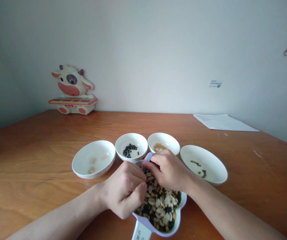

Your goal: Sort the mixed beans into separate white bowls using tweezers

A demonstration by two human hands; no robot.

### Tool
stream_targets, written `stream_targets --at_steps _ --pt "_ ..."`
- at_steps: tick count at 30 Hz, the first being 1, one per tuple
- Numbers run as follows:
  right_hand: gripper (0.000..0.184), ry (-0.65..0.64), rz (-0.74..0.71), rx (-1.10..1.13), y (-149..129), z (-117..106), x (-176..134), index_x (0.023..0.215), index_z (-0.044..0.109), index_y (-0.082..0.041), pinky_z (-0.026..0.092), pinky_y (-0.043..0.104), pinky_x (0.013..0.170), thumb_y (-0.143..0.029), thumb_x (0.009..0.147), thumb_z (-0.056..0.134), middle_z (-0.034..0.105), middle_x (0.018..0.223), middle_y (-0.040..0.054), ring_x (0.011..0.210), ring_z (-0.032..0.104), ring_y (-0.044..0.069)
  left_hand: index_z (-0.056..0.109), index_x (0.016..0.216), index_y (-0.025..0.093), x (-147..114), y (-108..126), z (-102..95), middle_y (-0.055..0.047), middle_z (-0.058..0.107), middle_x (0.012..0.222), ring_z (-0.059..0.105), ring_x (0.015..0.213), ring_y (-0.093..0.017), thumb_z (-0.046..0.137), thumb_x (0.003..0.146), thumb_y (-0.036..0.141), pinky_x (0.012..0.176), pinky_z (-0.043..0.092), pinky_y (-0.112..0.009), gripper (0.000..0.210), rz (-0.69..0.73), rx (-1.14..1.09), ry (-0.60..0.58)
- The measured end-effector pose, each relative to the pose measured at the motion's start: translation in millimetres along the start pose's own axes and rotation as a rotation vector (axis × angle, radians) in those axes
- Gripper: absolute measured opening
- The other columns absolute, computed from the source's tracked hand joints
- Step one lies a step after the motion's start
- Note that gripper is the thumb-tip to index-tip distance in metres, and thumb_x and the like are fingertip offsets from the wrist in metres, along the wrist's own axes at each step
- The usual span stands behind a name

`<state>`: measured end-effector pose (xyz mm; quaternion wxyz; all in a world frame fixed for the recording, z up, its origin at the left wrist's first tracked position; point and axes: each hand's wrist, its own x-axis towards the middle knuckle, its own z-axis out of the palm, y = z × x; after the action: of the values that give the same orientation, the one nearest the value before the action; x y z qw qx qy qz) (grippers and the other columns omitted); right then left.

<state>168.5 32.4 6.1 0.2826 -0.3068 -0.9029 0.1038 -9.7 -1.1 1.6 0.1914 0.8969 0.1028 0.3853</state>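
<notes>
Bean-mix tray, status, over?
Left hand closed, over left of tray. Right hand pinching purple strip. Tray holds bean-and-nut mix. Both hands hide part of it.

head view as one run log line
left hand: curled over tray; right hand: gripping lavender piece; tray: bean mix; white bowls: four, arced

The closed left hand (127, 191) and right hand (167, 168), pinching a lavender piece (149, 156), meet over a container (184, 201) of beans (168, 209) and peanuts (166, 218).

Cow toy (69, 89) with keyboard (72, 101), back left; white papers (224, 122), back right; label (215, 84) on wall (145, 60)
</notes>
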Motion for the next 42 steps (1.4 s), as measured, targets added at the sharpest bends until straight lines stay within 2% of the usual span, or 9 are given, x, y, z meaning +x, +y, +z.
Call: stream_targets --at_steps 5,9,13,16,20,25,30,34,42 --pt "0.030 0.081 0.009 0.077 -0.9 -3.1 -0.6 0.065 0.059 -0.015 0.036 0.026 0.057 -0.022 0.093 0.049 0.064 0.061 0.0056 0.058 0.058 0.015 0.047 0.054 0.018 -0.1 0.2 0.0 -0.006 0.054 0.046 0.041 0.042 -0.015 0.021 0.099 0.026 0.048 0.035 -0.029 0.053 0.002 0.013 0.000" --pt "0.029 0.134 0.015 0.108 -3.8 -6.1 -1.3 0.068 0.061 -0.015 0.037 0.027 0.055 -0.023 0.093 0.048 0.063 0.059 0.0053 0.055 0.056 0.015 0.048 0.054 0.018 -0.4 0.6 0.0 -0.006 0.054 0.046 0.042 0.042 -0.014 0.020 0.100 0.028 0.049 0.036 -0.029 0.055 -0.009 0.015 -0.001" --pt "0.025 0.043 -0.023 0.128 -4.0 -4.9 -1.9 0.068 0.061 -0.016 0.039 0.026 0.057 -0.022 0.091 0.052 0.065 0.063 0.0048 0.059 0.058 0.015 0.048 0.053 0.018 -0.5 0.6 -0.3 -0.006 0.053 0.045 0.041 0.042 -0.014 0.020 0.100 0.028 0.049 0.037 -0.029 0.056 -0.010 0.011 0.002" --pt "0.029 -0.033 -0.045 0.071 -2.9 -2.3 -1.7 0.061 0.056 -0.017 0.037 0.026 0.056 -0.021 0.090 0.054 0.063 0.060 0.0036 0.057 0.056 0.014 0.048 0.053 0.018 -0.9 0.2 -0.2 -0.006 0.054 0.045 0.042 0.042 -0.015 0.018 0.100 0.028 0.050 0.038 -0.030 0.057 -0.011 0.024 -0.005" --pt "0.031 0.020 -0.037 0.064 -3.0 -1.7 -1.0 0.060 0.054 -0.016 0.034 0.027 0.052 -0.021 0.090 0.051 0.060 0.055 0.0033 0.052 0.053 0.013 0.049 0.052 0.017 -1.9 -0.4 0.1 -0.007 0.054 0.045 0.043 0.043 -0.014 0.017 0.101 0.029 0.051 0.038 -0.029 0.059 -0.021 0.021 0.000" --pt "0.025 0.106 -0.017 0.101 -3.9 -5.8 -1.1 0.066 0.060 -0.015 0.040 0.027 0.057 -0.020 0.089 0.050 0.063 0.060 0.0058 0.058 0.058 0.016 0.049 0.053 0.017 -2.3 -0.6 0.1 -0.007 0.054 0.046 0.043 0.043 -0.014 0.018 0.101 0.029 0.049 0.037 -0.029 0.059 -0.019 0.012 0.004" --pt "0.029 0.037 -0.015 -0.012 -3.0 -4.8 -0.8 0.056 0.053 -0.017 0.032 0.027 0.052 -0.020 0.084 0.055 0.057 0.053 0.0024 0.051 0.048 0.013 0.050 0.052 0.017 -2.0 -0.6 0.6 -0.007 0.053 0.046 0.043 0.043 -0.014 0.018 0.101 0.029 0.050 0.038 -0.029 0.059 -0.020 0.000 0.012" --pt "0.031 0.053 -0.030 -0.026 -3.2 -3.9 -0.9 0.054 0.046 -0.018 0.026 0.028 0.050 -0.019 0.085 0.053 0.051 0.049 0.0005 0.047 0.042 0.011 0.050 0.053 0.017 -2.0 -0.2 0.5 -0.007 0.053 0.046 0.044 0.043 -0.014 0.018 0.101 0.029 0.050 0.038 -0.029 0.059 -0.025 0.007 0.011" --pt "0.026 0.127 0.002 0.012 -1.6 -7.9 -1.8 0.060 0.056 -0.016 0.036 0.027 0.054 -0.020 0.086 0.051 0.059 0.054 0.0042 0.053 0.053 0.014 0.051 0.053 0.016 -2.9 -1.4 1.0 -0.007 0.053 0.046 0.043 0.044 -0.014 0.019 0.101 0.030 0.050 0.038 -0.029 0.059 -0.028 -0.011 0.004"
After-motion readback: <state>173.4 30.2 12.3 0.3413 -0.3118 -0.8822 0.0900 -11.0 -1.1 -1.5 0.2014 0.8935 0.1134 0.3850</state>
